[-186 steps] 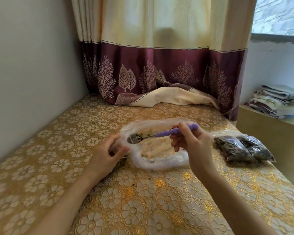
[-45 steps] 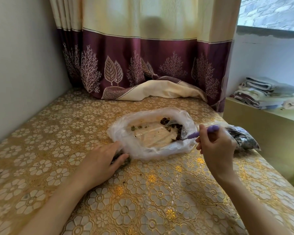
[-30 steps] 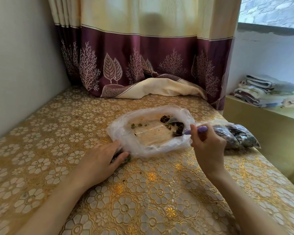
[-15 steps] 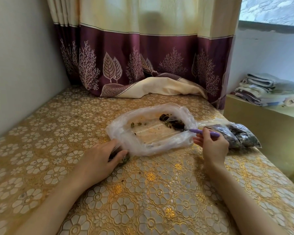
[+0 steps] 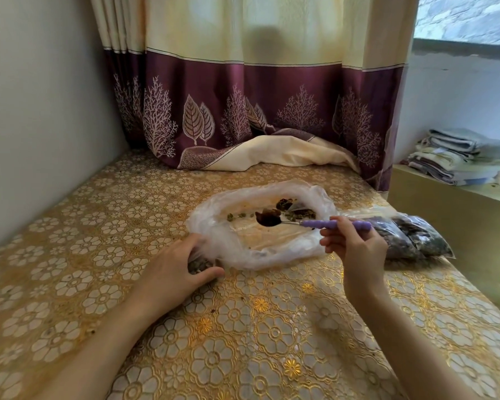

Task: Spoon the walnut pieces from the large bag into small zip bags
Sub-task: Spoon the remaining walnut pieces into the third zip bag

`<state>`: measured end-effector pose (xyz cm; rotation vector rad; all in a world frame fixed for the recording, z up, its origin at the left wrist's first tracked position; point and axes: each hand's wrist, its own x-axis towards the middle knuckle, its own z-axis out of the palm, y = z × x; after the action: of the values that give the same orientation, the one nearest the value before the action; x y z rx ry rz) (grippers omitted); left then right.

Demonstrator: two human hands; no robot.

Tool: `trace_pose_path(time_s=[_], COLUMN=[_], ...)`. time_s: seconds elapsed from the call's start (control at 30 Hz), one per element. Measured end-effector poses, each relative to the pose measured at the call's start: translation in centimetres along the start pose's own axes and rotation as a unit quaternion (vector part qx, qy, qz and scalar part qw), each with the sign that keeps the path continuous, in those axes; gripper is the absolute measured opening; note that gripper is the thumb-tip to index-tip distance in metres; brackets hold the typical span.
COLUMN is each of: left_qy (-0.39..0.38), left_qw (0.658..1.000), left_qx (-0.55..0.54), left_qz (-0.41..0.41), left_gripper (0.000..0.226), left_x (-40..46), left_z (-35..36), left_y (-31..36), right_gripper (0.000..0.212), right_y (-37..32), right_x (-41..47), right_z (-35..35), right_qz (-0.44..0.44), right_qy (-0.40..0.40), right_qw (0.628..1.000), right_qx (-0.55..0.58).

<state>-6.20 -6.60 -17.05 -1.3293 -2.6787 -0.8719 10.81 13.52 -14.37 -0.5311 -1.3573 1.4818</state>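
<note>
My left hand (image 5: 176, 268) lies on the gold flowered surface (image 5: 70, 284) at seven o'clock, fingers curled round one small bag (image 5: 199, 264) of dark bits. Just right, one large clear bag (image 5: 214, 226) lies open, a few walnut pieces (image 5: 286, 204) at its one o'clock side. One spoon (image 5: 312, 223), loaded, hovers over it, purple handle pinched in my right hand (image 5: 355, 249). At three o'clock lie filled bags (image 5: 410, 238); I cannot count them.
</note>
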Motion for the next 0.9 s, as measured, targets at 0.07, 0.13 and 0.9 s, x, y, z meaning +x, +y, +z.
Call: trace_pose_path(time_s=[0.07,0.13,0.9], left_qy=[0.008,0.011,-0.034], left_qw=[1.000,1.000,0.997], left_qx=[-0.009,-0.015,-0.067], left_qz=[-0.011,-0.018,0.014], left_gripper=[0.085,0.087,0.080], left_x=[0.0,0.0,0.2], left_z=[0.0,-0.1,-0.8], left_y=[0.1,0.2,-1.2], right_gripper=[0.019,0.019,0.024], right_y=[-0.5,-1.0,-2.0], right_x=[-0.7,-1.4,-2.7], right_z=[0.5,1.0,3.0], right_qz=[-0.010,-0.015,-0.070], right_qy=[-0.031,-0.058,-0.355], right_qw=[0.999,0.998,0.931], right_qx=[0.012,0.020,-0.035])
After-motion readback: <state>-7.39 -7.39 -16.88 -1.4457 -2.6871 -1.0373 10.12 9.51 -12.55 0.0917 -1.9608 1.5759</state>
